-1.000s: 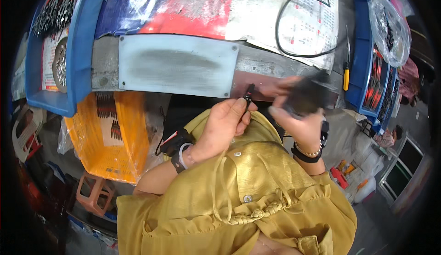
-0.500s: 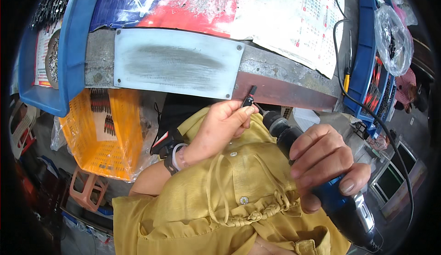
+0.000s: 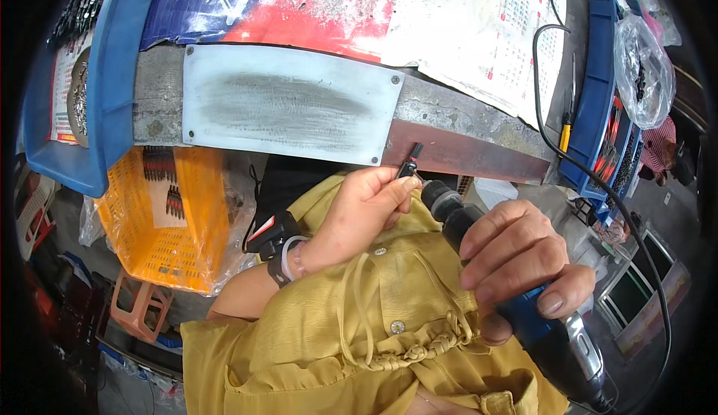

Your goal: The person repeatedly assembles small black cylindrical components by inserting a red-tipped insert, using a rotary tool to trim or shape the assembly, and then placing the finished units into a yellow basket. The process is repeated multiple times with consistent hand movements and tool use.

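Note:
My left hand (image 3: 364,209) pinches a small black part (image 3: 408,165) between thumb and fingertips, just below the edge of the workbench. My right hand (image 3: 521,260) grips a blue and black corded power screwdriver (image 3: 516,303). Its dark nose (image 3: 438,197) points up-left and touches the small part. The tool's black cable (image 3: 598,191) runs up over the bench top. A dark wrist device and bands sit on my left wrist (image 3: 278,241). My yellow shirt fills the lower middle.
A grey metal plate (image 3: 288,105) is screwed to the bench front. A blue bin (image 3: 112,78) hangs at left above an orange basket (image 3: 161,228) with small parts. A blue tray (image 3: 598,101) and a plastic bag (image 3: 643,63) stand at right. Printed paper sheets (image 3: 479,34) cover the bench.
My right hand has brought the screwdriver down from near the bench and turned it so its nose meets the small part. My left hand has stayed almost still.

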The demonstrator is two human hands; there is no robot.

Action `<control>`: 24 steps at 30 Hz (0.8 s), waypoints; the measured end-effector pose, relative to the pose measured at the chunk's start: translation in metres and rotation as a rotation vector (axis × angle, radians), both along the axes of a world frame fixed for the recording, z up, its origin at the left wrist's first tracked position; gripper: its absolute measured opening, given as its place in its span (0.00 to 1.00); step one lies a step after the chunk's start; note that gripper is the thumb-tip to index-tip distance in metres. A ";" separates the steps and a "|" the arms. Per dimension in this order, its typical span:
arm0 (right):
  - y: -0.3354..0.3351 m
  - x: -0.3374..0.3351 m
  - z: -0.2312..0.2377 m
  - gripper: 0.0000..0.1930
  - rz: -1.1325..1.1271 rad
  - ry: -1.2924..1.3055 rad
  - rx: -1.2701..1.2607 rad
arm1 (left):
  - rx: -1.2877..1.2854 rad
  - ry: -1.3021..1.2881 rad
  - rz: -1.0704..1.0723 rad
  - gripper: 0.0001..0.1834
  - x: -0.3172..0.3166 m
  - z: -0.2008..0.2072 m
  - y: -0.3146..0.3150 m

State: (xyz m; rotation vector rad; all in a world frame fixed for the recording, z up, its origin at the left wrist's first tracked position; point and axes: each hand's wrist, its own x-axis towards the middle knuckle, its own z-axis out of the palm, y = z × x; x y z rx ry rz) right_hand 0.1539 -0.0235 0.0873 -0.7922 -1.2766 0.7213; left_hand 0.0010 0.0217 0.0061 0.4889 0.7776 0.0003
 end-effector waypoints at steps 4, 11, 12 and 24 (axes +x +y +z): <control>0.001 -0.001 0.001 0.20 -0.009 -0.025 -0.018 | -0.017 -0.009 0.005 0.12 0.000 -0.001 -0.001; 0.003 -0.008 0.004 0.21 -0.024 -0.050 -0.046 | 0.032 -0.032 0.058 0.13 0.000 -0.005 -0.006; 0.004 -0.008 0.004 0.21 -0.030 -0.045 -0.044 | 0.056 -0.002 0.072 0.13 0.002 -0.004 -0.007; 0.011 0.004 0.000 0.21 0.052 -0.145 -0.101 | 0.195 0.065 0.092 0.09 0.006 -0.003 -0.015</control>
